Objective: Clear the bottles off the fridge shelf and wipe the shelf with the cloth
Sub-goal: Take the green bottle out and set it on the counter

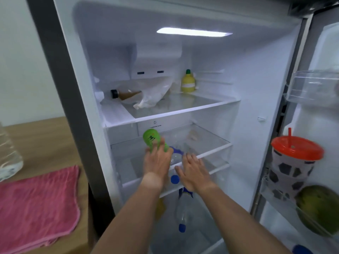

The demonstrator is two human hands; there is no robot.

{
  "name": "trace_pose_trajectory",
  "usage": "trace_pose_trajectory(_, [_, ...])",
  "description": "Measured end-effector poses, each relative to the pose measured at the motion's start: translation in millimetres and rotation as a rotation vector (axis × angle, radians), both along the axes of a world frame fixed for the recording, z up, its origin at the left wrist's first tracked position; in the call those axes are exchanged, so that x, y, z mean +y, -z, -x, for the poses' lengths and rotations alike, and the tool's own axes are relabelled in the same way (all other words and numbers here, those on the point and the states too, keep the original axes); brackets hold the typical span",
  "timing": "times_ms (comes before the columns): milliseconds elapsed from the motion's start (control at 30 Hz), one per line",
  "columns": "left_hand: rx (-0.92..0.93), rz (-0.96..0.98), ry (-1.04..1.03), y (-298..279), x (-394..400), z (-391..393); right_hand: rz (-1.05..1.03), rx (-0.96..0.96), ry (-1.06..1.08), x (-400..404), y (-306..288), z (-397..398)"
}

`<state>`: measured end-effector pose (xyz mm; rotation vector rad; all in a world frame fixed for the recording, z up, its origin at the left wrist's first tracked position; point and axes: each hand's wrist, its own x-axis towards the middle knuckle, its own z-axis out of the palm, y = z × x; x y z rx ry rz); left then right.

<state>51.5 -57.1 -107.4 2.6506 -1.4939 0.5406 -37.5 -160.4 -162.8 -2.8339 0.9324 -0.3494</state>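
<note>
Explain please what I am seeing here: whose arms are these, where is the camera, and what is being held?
There is no machine. A person wears one camera on the head, looking down at their own arms inside an open fridge. The left hand grips a green bottle above the glass shelf. The right hand is open beside it and holds nothing. A clear bottle with a blue cap lies under the hands. On the wooden table to the left lies a pink cloth.
</note>
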Motion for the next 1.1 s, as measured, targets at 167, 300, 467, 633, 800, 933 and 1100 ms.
trace_pose_trajectory(167, [-0.099,-0.057,0.035,8.6,-14.2,-6.3,0.047,-0.042,-0.047,-6.9,3.4,7.1])
trace_pose_trajectory(300, [-0.114,-0.036,0.011,7.7,-11.8,-8.4,0.028,-0.008,0.007,-8.1,6.6,21.7])
trace_pose_trajectory(467, [-0.156,0.083,0.047,6.8,-2.9,1.5,-0.032,0.012,0.099,-8.0,4.4,43.3])
trace_pose_trajectory(633, [-0.129,0.293,0.107,-5.6,6.4,18.9,-0.022,-0.012,0.118,0.9,-21.0,60.5])
trace_pose_trajectory(800, [0.086,0.526,0.147,-42.3,20.6,43.4,0.067,-0.056,0.127,19.3,-62.6,82.4])
trace_pose_trajectory(933, [0.319,0.807,0.136,-75.6,43.2,70.3,0.123,-0.081,0.131,41.4,-97.7,104.0])
trace_pose_trajectory(1100, [0.296,0.907,0.214,-114.3,77.8,109.4,0.149,-0.113,0.155,77.6,-132.1,134.2])
